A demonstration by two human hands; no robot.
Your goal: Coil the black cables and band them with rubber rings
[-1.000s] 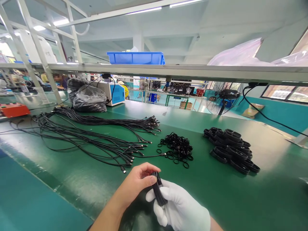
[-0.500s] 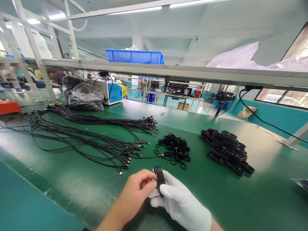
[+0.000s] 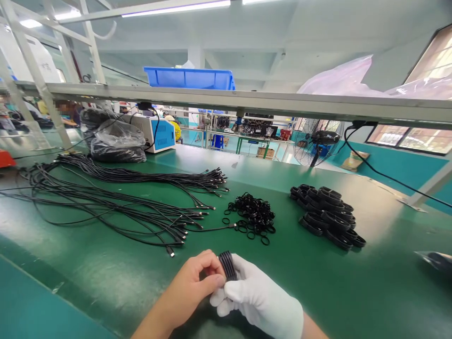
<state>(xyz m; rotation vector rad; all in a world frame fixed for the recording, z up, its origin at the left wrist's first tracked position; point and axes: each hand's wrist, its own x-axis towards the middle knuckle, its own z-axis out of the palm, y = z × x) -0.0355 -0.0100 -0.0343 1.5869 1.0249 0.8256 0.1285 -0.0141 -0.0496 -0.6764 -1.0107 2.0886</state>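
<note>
Coiled black cable bundle low in centre frame, gripped by gloved right hand and pinched by bare left hand, above green bench, loose rings beyond

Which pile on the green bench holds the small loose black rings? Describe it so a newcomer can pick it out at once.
Start at the long green work table and look just beyond the bare left hand and white-gloved right hand. Mid-table lies a heap of small thin black rubber rings. It sits between the long straight black cables and the stack of larger coiled black cable bundles, and its rings are smallest.
</note>
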